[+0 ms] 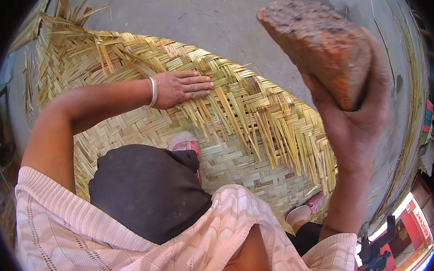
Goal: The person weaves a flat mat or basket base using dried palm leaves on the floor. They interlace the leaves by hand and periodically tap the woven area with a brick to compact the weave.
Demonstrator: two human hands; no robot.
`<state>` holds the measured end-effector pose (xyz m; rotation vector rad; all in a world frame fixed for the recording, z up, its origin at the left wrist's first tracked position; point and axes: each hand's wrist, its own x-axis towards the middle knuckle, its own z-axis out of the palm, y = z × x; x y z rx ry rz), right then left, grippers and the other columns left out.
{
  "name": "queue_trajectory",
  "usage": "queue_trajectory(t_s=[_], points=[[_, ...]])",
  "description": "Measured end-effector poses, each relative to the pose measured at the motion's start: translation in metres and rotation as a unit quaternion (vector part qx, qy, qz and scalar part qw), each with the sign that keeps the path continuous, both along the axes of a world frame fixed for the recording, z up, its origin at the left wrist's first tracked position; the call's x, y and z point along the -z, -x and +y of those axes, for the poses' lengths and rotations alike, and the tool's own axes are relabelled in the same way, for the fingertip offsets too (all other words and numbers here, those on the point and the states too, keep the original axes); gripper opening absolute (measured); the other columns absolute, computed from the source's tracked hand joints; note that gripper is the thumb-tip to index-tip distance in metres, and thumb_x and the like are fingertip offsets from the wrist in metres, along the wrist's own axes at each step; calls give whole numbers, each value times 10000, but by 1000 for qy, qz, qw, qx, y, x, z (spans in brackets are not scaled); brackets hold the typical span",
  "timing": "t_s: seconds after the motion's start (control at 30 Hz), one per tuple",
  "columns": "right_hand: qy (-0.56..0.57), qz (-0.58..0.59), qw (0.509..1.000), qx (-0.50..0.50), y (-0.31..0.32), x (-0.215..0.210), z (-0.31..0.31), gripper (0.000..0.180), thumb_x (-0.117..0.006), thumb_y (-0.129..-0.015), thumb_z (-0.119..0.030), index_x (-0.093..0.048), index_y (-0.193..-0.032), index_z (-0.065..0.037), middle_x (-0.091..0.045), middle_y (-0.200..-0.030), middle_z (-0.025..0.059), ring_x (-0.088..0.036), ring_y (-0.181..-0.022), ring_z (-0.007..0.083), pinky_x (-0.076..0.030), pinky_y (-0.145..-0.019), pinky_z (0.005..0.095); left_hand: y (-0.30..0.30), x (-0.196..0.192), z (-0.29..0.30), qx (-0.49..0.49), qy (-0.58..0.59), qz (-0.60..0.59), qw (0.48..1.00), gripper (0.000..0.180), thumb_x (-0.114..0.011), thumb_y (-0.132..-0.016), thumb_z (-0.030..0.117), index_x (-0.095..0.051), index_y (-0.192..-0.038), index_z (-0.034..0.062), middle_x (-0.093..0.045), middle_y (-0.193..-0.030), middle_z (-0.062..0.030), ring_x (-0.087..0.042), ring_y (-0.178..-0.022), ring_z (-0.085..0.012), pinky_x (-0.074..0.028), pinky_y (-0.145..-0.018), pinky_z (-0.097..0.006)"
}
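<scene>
A large woven mat of split bamboo strips (pixel 235 157) lies on the floor under me, its far edge folded over with loose strip ends pointing back toward me. My left hand (pixel 180 88), with a pale bangle (pixel 153 92) at the wrist, rests flat on the folded edge, fingers stretched out to the right. Raised above the mat's right side, my right hand (pixel 354 120) grips a rough, reddish-brown piece of brick (pixel 324 47). The brick is apart from the mat.
My pink shoes (pixel 186 144) stand on the mat. Grey concrete floor (pixel 185 12) stretches beyond it. Long thin strips (pixel 411 98) lie along the right. At the far left, upright strip ends (pixel 70 9) stick out from the mat's corner. A person (pixel 376 262) appears at the lower right.
</scene>
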<state>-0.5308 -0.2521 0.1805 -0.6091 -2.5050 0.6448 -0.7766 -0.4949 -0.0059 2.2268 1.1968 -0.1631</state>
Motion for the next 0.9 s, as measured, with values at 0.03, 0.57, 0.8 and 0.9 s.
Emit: queue_trajectory(t_s=[0.03, 0.57, 0.8, 0.9], points=[[-37, -26, 999, 0, 3, 14, -5, 839, -878, -668, -137, -503, -1418, -137, -624, -1049, 94, -606, -964, 268, -501, -833, 393, 0, 0, 0, 7, -8, 11, 1000, 721, -463, -925, 157, -194, -1592, 102, -141, -1679, -69, -118, -1550, -200, -100, -1273, -390], [-55, -21, 998, -24, 48, 25, -25, 828, -859, -722, -264, -473, -1444, -144, -639, -988, 109, -633, -906, 297, -515, -789, 409, 1, 10, -6, 3, -43, -6, 999, 707, -441, -937, 132, -179, -1594, 108, -149, -1676, -64, -141, -1545, -198, -111, -1278, -384], [-128, -264, 953, -77, 74, 116, -90, 668, -752, -741, -186, -518, -1366, -159, -617, -897, 82, -629, -852, 284, -494, -713, 429, -2, 6, -3, 8, -27, 15, 999, 683, -456, -941, 142, -222, -1581, 107, -183, -1669, -56, -151, -1543, -202, -112, -1277, -381], [-85, -219, 971, -50, 66, 114, -62, 679, -777, -736, -210, -523, -1364, -158, -628, -900, 92, -639, -872, 295, -513, -732, 432, -1, 9, -5, 36, -69, 58, 995, 663, -429, -956, 146, -217, -1583, 113, -185, -1668, -52, -152, -1543, -201, -116, -1277, -380]])
